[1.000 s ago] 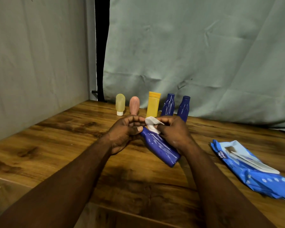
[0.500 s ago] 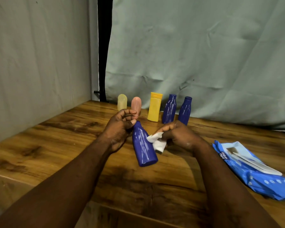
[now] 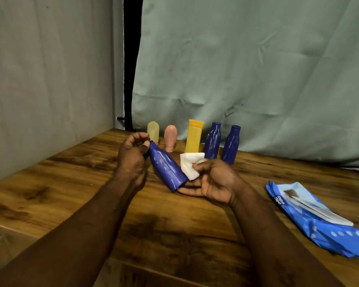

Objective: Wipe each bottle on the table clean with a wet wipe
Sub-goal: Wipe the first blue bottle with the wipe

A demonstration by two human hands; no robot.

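Observation:
A blue bottle (image 3: 166, 168) is held tilted above the wooden table (image 3: 71, 183), neck up to the left. My left hand (image 3: 133, 156) grips its neck and cap. My right hand (image 3: 211, 181) pinches a white wet wipe (image 3: 190, 164) against the bottle's lower right side, with fingers reaching under the bottle's base. Behind them stand a row of bottles: a pale yellow one (image 3: 153, 131), a pink one (image 3: 170, 137), a yellow tube (image 3: 194, 136) and two blue bottles (image 3: 212, 140) (image 3: 230, 145).
A blue pack of wet wipes (image 3: 319, 220) lies on the table at the right, its flap peeled open. A grey wall stands at the left and a green curtain hangs behind the row of bottles.
The blue bottle has turned from lying base-right under the right hand to neck-up in the left hand. The right hand with the wipe moved from the neck to the bottle's lower side.

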